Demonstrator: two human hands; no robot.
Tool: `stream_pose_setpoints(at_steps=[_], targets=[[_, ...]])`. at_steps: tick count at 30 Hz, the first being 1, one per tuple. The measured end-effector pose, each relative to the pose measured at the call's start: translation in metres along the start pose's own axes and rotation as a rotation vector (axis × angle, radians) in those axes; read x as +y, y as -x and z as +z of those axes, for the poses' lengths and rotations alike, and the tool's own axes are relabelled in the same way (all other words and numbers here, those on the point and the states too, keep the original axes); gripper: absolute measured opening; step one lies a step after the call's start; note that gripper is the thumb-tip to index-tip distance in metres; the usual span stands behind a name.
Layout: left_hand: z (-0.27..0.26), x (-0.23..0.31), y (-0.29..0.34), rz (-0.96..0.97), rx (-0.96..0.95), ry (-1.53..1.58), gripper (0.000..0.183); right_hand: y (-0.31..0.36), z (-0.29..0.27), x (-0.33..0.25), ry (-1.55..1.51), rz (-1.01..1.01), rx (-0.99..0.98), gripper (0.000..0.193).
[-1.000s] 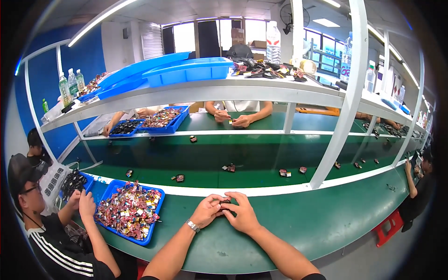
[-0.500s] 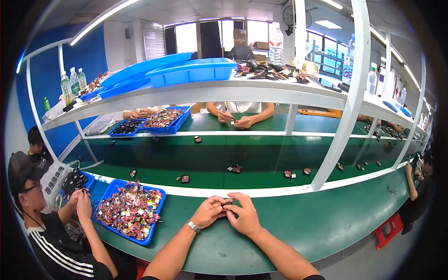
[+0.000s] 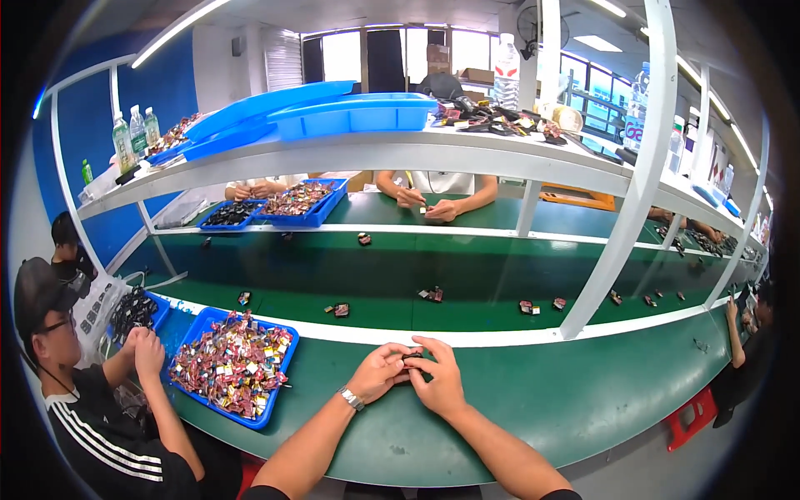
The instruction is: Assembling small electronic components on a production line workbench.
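Between my two hands, above the green tabletop, is a small black piece, mostly hidden by the fingers; I cannot make out its exact kind. My left hand pinches it from the left, a metal-banded watch on that wrist. From the right, my right hand grips the same piece between thumb and fingers, its index finger raised over the top. To the left of my hands stands a blue tray heaped with small reddish parts bearing white and yellow bits.
Beyond a white rail runs a green conveyor belt with several scattered small parts. A white shelf post rises at the right. At my left sits a co-worker, hands near a bin of black parts. Another person's hands work opposite.
The view has shifted slightly, so most things sit a little further right. My hands keep hold of the small black piece, fingers slightly repositioned. The left co-worker's hands have drawn closer together.
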State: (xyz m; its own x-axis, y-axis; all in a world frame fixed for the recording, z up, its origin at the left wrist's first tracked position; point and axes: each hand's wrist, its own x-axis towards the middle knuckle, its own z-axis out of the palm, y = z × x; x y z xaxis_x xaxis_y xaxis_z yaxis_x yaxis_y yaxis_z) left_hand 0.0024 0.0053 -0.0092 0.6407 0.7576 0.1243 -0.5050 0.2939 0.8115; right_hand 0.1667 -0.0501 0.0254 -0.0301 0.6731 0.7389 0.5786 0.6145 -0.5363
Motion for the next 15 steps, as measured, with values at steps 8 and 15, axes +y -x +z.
stream_pose_setpoints(at_steps=[8, 15], targets=[[-0.005, -0.007, 0.001, 0.047, 0.051, -0.022, 0.022, -0.002, 0.003, -0.003, -0.053, 0.030, -0.058, 0.021], [0.005, -0.001, -0.002, 0.015, 0.087, -0.049, 0.023, -0.006, -0.006, 0.003, 0.083, -0.052, -0.062, 0.018]])
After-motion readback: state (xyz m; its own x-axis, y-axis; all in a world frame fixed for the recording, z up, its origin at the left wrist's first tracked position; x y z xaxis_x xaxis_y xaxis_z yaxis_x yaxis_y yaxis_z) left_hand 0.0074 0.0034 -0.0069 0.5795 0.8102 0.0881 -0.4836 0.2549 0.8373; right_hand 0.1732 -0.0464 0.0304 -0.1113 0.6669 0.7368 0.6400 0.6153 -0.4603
